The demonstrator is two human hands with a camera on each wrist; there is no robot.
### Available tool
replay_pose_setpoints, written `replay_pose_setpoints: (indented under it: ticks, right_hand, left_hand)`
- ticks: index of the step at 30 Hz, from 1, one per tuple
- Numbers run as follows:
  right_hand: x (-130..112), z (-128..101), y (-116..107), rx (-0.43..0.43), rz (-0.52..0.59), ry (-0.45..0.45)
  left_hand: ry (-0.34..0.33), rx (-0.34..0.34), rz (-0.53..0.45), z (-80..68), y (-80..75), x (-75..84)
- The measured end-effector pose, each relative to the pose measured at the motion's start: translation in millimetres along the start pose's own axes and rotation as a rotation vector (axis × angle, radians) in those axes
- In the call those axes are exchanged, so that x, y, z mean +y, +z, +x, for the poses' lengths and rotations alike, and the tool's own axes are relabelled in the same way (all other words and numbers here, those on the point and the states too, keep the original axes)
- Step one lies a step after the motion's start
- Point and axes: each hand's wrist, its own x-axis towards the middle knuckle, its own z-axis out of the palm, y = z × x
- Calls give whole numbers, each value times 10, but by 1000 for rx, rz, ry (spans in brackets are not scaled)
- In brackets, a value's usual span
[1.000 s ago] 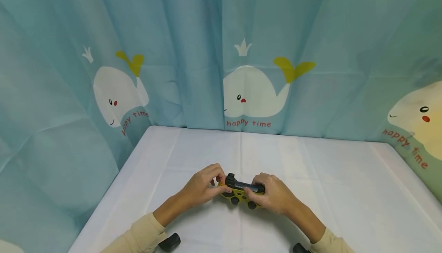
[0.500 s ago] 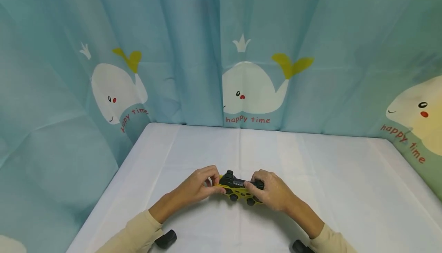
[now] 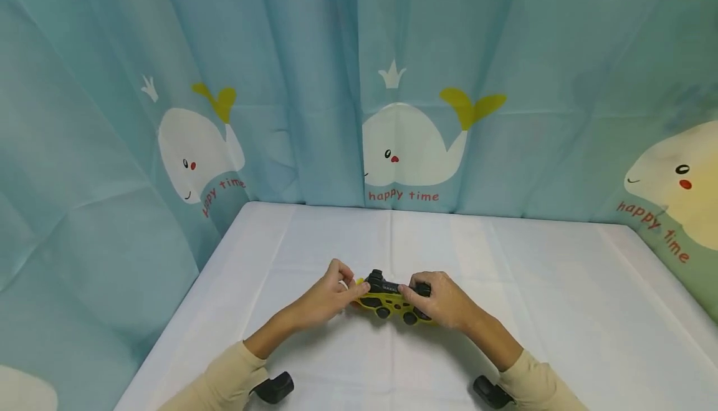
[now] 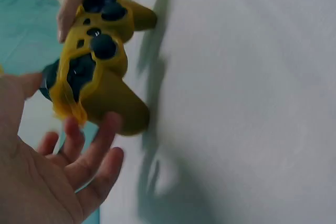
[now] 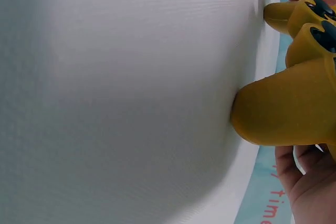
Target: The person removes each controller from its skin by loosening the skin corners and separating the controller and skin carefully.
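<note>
A game controller (image 3: pixel 396 299), black inside a yellow rubbery cover, is held upright over the white table between both hands. My right hand (image 3: pixel 445 302) grips its right end, thumb in front and fingers behind the black shoulder buttons. At the other end, my left hand (image 3: pixel 322 302) has its thumb at the black shoulder button. Its fingers are spread loosely below and beside the left grip in the left wrist view. There, the cover's edge (image 4: pixel 70 106) looks thin and wavy around the left shoulder. The right wrist view shows the rounded yellow handle (image 5: pixel 286 106) close over the cloth.
A white cloth (image 3: pixel 505 311) covers the table. Blue curtains (image 3: pixel 314 87) printed with whales hang along its back and sides. Black wrist-worn devices, one by the left sleeve (image 3: pixel 275 388) and one by the right sleeve (image 3: pixel 490 392), jut out near the front.
My left fingers have come off the controller's left corner and opened out, the thumb shifting up to the shoulder button. The controller has tilted up slightly. My right hand keeps its grip.
</note>
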Motion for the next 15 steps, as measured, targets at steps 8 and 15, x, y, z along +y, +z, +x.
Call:
replay_pose_setpoints:
  ticks: [8, 15]
  right_hand:
    - [6, 36, -91, 43, 79, 140]
    - [-80, -111, -152, 78, 90, 306]
  left_hand:
    - [183, 44, 418, 321, 55, 188]
    - [195, -71, 342, 426, 146, 181]
